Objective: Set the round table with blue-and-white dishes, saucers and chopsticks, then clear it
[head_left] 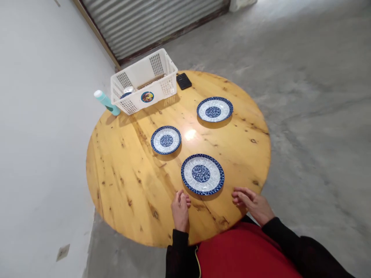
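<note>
Head view: round wooden desk [124,185] with three blue-and-white patterned plates on it, all lying flat and well apart from each other. The near plate [202,174] sits close to the desk's near edge, between the two hands. The left hand [180,210] rests on the desk just beside that plate's lower-left rim, and I can't see any contact with it. Its grip is loosely curled, fingers drawn in together, nothing in it. The right hand [252,202] lies palm down at the desk's edge, to the right of the near plate and apart from it. Its grip is slack, fingers stretched out flat and pointing left, holding nothing. Both arms are in black sleeves, with a red garment [240,251] below the desk edge. The middle plate [165,139] is smaller and sits up and left of the near one, beside a glare spot on the wood. The far plate [215,109] is toward the right side. A white plastic basket [158,92] stands at the far-left rim, with a round sticker on its front wall. Inside it are a small blue-and-white dish [126,92] and some thin wooden sticks; I can't tell what they are. A teal bottle [106,102] with a white cap leans just left of the basket. A black flat device [184,81] lies just right of the basket, too small to identify. Around the desk: concrete floor [304,96], white wall [43,116] on the left, corrugated metal shutter [145,23] at the back.
</note>
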Available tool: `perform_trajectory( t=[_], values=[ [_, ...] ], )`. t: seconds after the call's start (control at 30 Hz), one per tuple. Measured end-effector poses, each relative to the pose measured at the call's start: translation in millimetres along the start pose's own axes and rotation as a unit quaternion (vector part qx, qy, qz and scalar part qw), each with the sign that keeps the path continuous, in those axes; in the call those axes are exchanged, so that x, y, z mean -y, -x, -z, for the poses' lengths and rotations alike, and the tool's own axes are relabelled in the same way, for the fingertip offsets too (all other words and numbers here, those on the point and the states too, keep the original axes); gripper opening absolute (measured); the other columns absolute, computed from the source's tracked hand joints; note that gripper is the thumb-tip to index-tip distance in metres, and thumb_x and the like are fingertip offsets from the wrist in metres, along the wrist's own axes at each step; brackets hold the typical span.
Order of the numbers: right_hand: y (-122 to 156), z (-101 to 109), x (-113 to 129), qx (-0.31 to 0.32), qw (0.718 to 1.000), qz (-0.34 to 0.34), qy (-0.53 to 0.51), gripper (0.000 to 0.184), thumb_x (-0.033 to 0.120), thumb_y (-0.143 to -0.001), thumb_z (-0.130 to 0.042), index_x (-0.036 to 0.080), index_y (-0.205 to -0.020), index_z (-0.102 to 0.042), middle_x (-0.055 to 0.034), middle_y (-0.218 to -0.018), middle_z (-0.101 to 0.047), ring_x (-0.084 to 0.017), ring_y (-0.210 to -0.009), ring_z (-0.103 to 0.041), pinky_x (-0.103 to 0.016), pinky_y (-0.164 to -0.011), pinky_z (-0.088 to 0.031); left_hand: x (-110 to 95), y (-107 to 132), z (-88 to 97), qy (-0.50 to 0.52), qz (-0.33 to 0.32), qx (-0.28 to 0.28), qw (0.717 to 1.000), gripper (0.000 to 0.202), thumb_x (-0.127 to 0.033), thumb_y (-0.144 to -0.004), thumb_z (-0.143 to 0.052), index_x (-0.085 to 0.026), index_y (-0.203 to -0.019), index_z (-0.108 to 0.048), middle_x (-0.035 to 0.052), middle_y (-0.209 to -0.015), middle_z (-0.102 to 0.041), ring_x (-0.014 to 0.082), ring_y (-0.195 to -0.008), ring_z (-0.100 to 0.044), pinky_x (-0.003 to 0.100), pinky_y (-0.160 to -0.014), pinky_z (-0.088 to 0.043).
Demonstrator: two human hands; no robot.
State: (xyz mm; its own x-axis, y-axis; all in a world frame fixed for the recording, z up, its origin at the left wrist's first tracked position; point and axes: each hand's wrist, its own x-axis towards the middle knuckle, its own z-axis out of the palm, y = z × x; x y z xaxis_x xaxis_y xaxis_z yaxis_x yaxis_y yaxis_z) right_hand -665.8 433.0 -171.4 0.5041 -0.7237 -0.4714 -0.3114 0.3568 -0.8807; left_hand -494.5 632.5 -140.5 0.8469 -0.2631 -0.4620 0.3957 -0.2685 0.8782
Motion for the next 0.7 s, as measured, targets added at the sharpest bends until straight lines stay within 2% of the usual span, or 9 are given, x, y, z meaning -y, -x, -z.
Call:
perform_trajectory(
  t=[0.17,0.27,0.5,0.7],
  values=[
    [24.7,0.5,-16.5,0.013,1.000,-0.001,0.017,0.064,0.079,-0.063,-0.071,0.019,-0.088,-0.069,-0.0099,-0.075,-0.074,-0.022,-0.059,-0.070,-0.035,-0.053,-0.061,6.2,2.5,8.9,-0.017,0.001,0.011,1.000,0.060,-0.060,-0.078,-0.070,-0.010,-0.111,-0.071,0.0087,-0.082,-0.071,0.0164,-0.071,-0.068,0.026,-0.065,-0.054],
    [24.7,5.6,-15.7,0.016,1.000,0.001,0.019,0.062,0.078,-0.064,-0.071,0.020,-0.086,-0.070,-0.0101,-0.074,-0.073,-0.022,-0.058,-0.070,-0.036,-0.052,-0.061,7.7,7.7,10.3,-0.020,-0.005,0.007,1.000,0.058,-0.059,-0.080,-0.069,-0.011,-0.111,-0.072,0.0084,-0.081,-0.071,0.0159,-0.069,-0.067,0.026,-0.064,-0.054],
    [-17.3,7.0,14.7,-0.002,0.999,0.005,-0.040,0.051,0.061,-0.060,-0.079,0.018,-0.086,-0.069,-0.0101,-0.074,-0.074,-0.020,-0.059,-0.068,-0.033,-0.054,-0.061,12.6,21.5,17.5,0.018,0.010,-0.035,0.999,0.062,-0.062,-0.078,-0.071,-0.010,-0.111,-0.069,0.0083,-0.081,-0.070,0.0137,-0.065,-0.065,0.022,-0.056,-0.049],
    [-53.2,4.1,35.4,-0.008,0.998,0.037,-0.056,0.038,0.052,-0.064,-0.076,0.020,-0.082,-0.068,-0.0071,-0.071,-0.073,-0.018,-0.056,-0.067,-0.031,-0.049,-0.058,18.3,38.0,35.1,0.023,0.024,-0.096,0.995,0.067,-0.065,-0.068,-0.077,-0.011,-0.107,-0.070,0.0088,-0.080,-0.071,0.0166,-0.066,-0.068,0.026,-0.059,-0.054]
  ],
)
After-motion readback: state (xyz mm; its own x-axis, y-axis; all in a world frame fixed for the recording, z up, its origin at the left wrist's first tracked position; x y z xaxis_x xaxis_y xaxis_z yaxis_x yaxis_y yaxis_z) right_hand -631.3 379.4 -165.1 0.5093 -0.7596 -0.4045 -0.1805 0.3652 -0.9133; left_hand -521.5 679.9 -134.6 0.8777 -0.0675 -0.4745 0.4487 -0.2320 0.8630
